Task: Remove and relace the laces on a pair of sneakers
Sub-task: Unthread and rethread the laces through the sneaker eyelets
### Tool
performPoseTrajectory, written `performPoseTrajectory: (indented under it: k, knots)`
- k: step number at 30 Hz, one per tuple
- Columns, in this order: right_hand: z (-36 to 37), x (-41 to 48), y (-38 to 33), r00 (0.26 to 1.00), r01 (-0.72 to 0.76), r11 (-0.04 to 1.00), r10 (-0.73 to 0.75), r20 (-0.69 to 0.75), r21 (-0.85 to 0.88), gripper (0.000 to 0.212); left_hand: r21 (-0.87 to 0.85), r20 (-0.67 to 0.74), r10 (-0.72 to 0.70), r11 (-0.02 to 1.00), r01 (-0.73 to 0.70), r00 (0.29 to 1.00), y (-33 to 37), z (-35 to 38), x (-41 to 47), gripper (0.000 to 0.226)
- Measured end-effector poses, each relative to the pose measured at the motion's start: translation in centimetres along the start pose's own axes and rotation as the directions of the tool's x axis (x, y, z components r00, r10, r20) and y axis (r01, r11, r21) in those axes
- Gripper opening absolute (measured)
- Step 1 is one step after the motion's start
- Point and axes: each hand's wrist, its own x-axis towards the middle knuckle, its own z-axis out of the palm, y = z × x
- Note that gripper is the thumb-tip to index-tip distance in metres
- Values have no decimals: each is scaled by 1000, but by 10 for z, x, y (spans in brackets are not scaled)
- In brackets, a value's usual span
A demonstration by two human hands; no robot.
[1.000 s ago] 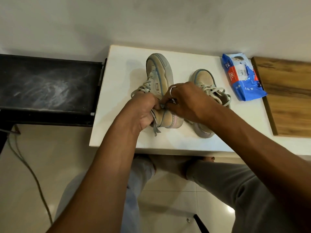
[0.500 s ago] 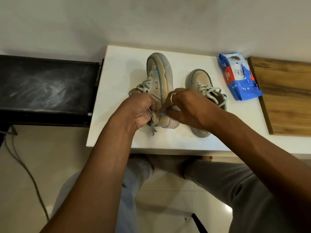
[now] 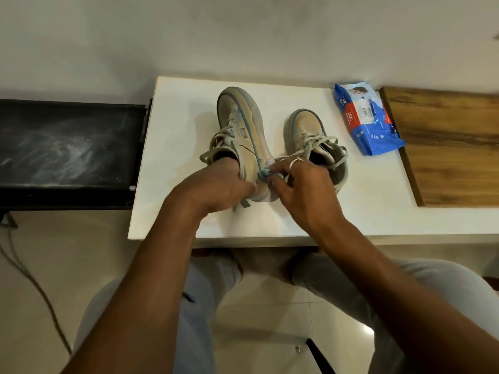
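On table [image 3: 175,130] | left hand [image 3: 213,187] grips sneaker [image 3: 243,117] | right hand [image 3: 302,190] pinches its heel

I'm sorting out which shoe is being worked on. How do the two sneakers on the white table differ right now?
The left sneaker lies tipped on its side; the right sneaker stands on its sole. Both hands hold the left sneaker at its heel, left hand, right hand; the right sneaker is not gripped. Both are beige with blue trim and laces threaded.
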Motion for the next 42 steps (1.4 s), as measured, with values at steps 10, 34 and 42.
performPoseTrajectory:
  k: [10, 34, 42]
  knots:
    - [-1, 11, -1, 999, 8, 999, -6, -50, 54, 21, -20, -10, -10, 1000, 9, 1000, -8, 0, 6, 77]
    - [-13, 41, -22, 911, 260, 960, -208, -357, 105, 13, -915, -251, 161, 283, -288, 955, 21, 1, 0, 40]
    - [-22, 47, -24, 896, 219, 970, -155, -417, 109, 10, -920, -240, 162, 278, -277, 957, 24, 6, 1, 40]
